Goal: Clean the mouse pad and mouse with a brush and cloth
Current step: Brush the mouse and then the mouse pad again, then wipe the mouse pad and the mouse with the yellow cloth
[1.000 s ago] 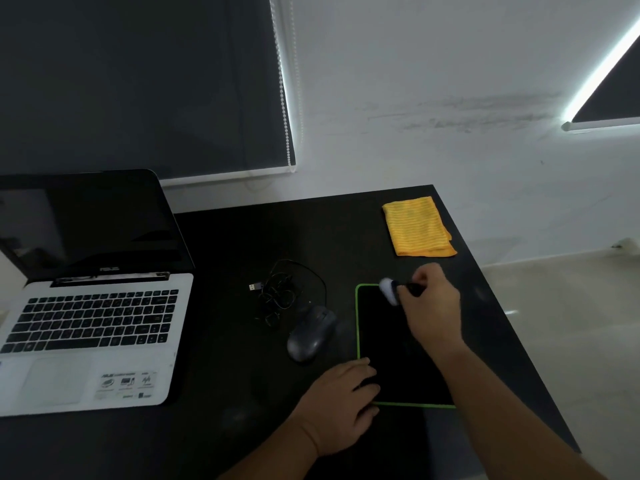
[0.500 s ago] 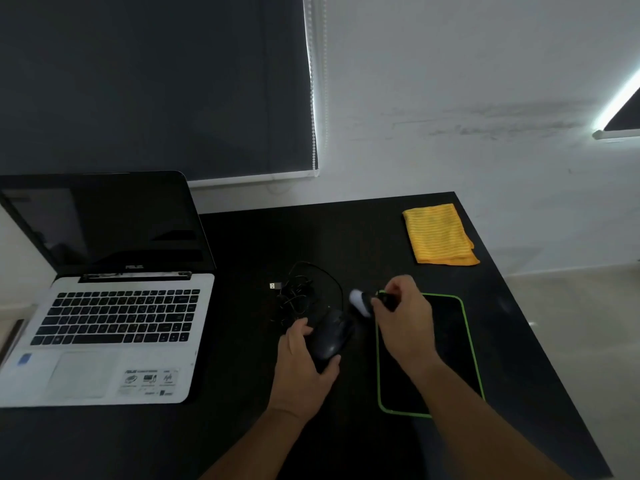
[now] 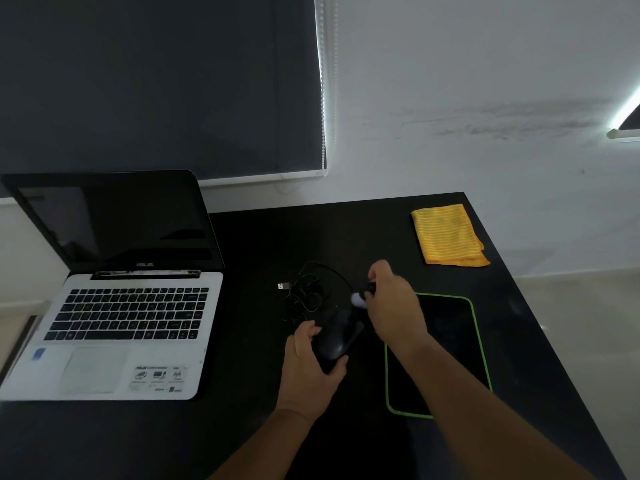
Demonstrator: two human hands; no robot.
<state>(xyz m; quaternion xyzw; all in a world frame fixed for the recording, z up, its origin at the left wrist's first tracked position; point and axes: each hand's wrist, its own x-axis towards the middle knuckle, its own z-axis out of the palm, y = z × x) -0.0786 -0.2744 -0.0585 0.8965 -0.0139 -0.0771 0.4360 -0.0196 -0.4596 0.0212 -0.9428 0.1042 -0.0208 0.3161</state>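
1. Left hand point(image 3: 311, 362) is wrapped around the rear of the black mouse point(image 3: 334, 336), thumb on one side and fingers curled under the other; the grip is closed on it. Can't tell if the mouse is lifted or resting on the desk point(image 3: 242, 427).
2. Right hand point(image 3: 394, 310) is just beyond and to the right of the left hand, fingers pinched closed on a small brush point(image 3: 360, 297); only the pale bristle end and a bit of dark handle show at the fingertips.
3. Brush bristles sit at the front end of the mouse, touching or nearly so; blur makes contact unclear.
4. Mouse cable point(image 3: 308, 292) lies bunched in a loose tangle just past the left hand, USB plug point(image 3: 284, 286) sticking out on its left.
5. Mouse pad point(image 3: 457, 341), black with green edge, lies flat under and right of the right forearm, just beside the mouse.
6. Yellow cloth point(image 3: 448, 235), folded, lies well beyond the right hand, near the far right corner of the desk.
7. Open laptop point(image 3: 121, 323), screen dark, sits well to the left of the left hand.
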